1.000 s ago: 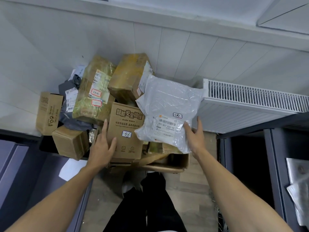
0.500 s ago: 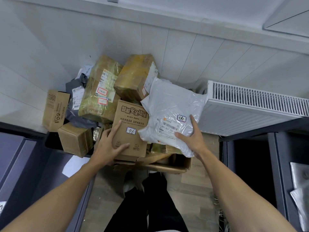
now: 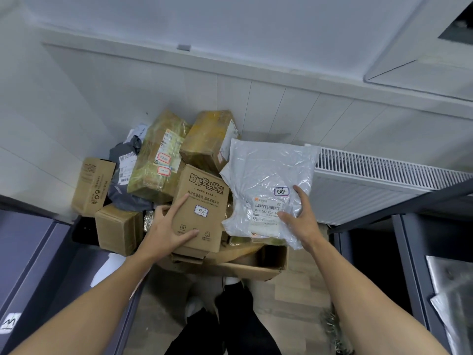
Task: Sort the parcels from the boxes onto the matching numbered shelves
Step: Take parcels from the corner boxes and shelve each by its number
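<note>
Clasping the left edge of the brown box (image 3: 204, 190) marked 06, the left grip (image 3: 166, 231) lays forefinger and thumb across its face. The right grip (image 3: 299, 219) holds the lower right of the white mailer bag (image 3: 263, 172), also marked 06. Both parcels rise away from the hands, long axes pointing forward, just above the open carton (image 3: 256, 269). The dark shelving (image 3: 409, 252) lies nearer the right arm.

Worn on the head, wide-angle, aimed forward and steeply down, close above parcel pile (image 3: 158, 162) against wall (image 3: 281, 111).
</note>
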